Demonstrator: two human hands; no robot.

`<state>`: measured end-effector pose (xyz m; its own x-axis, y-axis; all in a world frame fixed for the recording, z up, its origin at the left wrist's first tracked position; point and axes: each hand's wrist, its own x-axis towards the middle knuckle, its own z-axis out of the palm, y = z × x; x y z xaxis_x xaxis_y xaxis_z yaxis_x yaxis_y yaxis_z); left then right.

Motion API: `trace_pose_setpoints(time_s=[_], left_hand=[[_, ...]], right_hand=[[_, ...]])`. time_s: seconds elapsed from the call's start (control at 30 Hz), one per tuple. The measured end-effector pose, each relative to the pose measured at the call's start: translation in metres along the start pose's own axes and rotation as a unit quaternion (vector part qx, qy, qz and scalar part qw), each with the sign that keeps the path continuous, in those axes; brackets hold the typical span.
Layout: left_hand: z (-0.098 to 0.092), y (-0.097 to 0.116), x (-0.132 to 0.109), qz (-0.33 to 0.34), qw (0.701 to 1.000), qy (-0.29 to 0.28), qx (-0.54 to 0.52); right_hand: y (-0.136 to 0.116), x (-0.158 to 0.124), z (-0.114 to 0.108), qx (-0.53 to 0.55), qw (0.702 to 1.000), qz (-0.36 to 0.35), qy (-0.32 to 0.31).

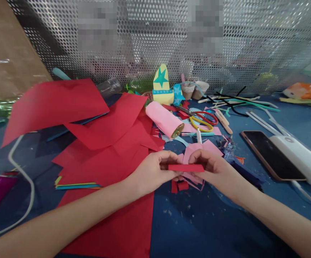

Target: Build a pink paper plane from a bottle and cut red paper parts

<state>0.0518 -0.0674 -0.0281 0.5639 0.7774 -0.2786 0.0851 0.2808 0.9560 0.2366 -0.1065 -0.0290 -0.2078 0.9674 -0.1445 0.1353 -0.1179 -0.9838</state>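
Note:
A narrow strip of red paper [186, 168] is pinched between both hands over the blue table. My left hand [155, 170] grips its left end, and my right hand [211, 168] grips the right end, fingers curled behind it. Beneath and behind the hands lie pink paper scraps [195, 150] and small red scraps [179, 186]. Just beyond, a white-tipped pen [199, 136] stands up among the scraps. A pink paper-wrapped tube [164, 119] lies farther back, beside scissors [202, 121] with red and yellow handles.
Red paper sheets [96, 161] spread over the left side. To the right lie a phone [270, 154], a white power bank [300, 157] and pipe cleaners [238, 102]. A yellow paper piece with a star [161, 86] stands before the perforated metal screen [150, 39].

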Motion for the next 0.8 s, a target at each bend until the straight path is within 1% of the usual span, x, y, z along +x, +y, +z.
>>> trace_pose_setpoints(time_s=[0.13,0.27,0.33,0.4,0.47,0.53,0.63,0.73,0.8], left_hand=[[0.001,0.001,0.000,-0.014,0.999,-0.001,-0.040],[0.000,0.003,0.001,-0.032,0.997,0.015,-0.062],[-0.001,0.003,0.002,-0.032,0.997,0.015,-0.072],[-0.002,0.003,0.001,-0.032,0.996,0.010,-0.087],[-0.003,0.002,0.001,-0.035,0.994,0.002,-0.107],[-0.004,0.001,0.001,-0.037,0.991,0.000,-0.131],[-0.005,0.002,0.001,-0.042,0.986,0.000,-0.162],[-0.006,0.003,0.001,-0.055,0.983,-0.006,-0.173],[-0.006,0.003,0.000,-0.064,0.983,-0.008,-0.174]], right_hand=[[0.001,0.000,-0.002,-0.008,0.999,-0.034,0.004],[0.002,0.000,-0.004,-0.003,0.996,-0.094,0.007],[0.003,-0.001,-0.005,-0.026,0.990,-0.138,0.019],[0.005,-0.004,-0.006,-0.087,0.977,-0.191,0.035],[0.006,-0.007,-0.006,-0.159,0.956,-0.242,0.053],[0.006,-0.009,-0.007,-0.196,0.938,-0.275,0.076],[0.004,-0.010,-0.008,-0.220,0.924,-0.301,0.090],[0.002,-0.008,-0.009,-0.304,0.896,-0.315,0.074],[0.002,-0.007,-0.010,-0.340,0.881,-0.324,0.060]])
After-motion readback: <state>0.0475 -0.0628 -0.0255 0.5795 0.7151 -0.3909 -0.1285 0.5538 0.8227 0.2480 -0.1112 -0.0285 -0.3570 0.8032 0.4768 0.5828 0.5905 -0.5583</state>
